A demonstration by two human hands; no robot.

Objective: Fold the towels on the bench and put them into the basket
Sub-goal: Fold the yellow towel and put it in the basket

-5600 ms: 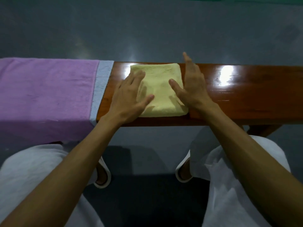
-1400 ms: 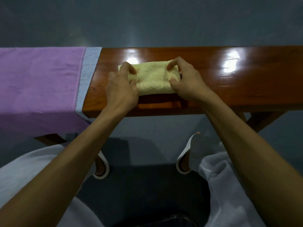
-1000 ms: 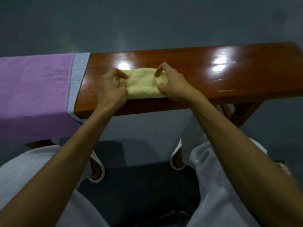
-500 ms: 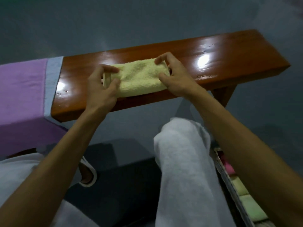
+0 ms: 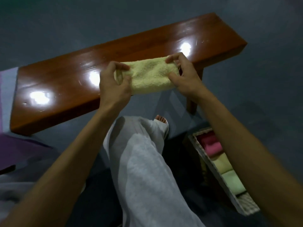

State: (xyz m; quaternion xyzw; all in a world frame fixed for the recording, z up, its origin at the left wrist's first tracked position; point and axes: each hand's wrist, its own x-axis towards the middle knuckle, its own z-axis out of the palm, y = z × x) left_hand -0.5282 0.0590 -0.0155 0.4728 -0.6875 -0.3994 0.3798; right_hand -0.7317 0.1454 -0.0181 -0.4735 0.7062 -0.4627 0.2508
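A folded yellow towel (image 5: 150, 76) is held just off the near edge of the brown wooden bench (image 5: 68, 79). My left hand (image 5: 114, 84) grips its left end with fingers over the top and thumb at the side. My right hand (image 5: 183, 74) pinches its right end. A pale woven basket (image 5: 229, 192) stands on the floor at the lower right, partly hidden by my right forearm. Inside it lie a folded pink towel (image 5: 211, 145), a yellow one (image 5: 221, 164) and a green one (image 5: 232, 182).
A purple towel with a pale blue border (image 5: 6, 99) drapes over the bench's left end at the frame edge. My knee in white trousers (image 5: 144, 161) and a bare foot (image 5: 161, 119) lie between bench and basket. Dark grey floor surrounds everything.
Both hands have lifted the folded yellow towel off the bench top and carried it rightward past the near edge. My view has swung right and down, bringing the basket into sight.
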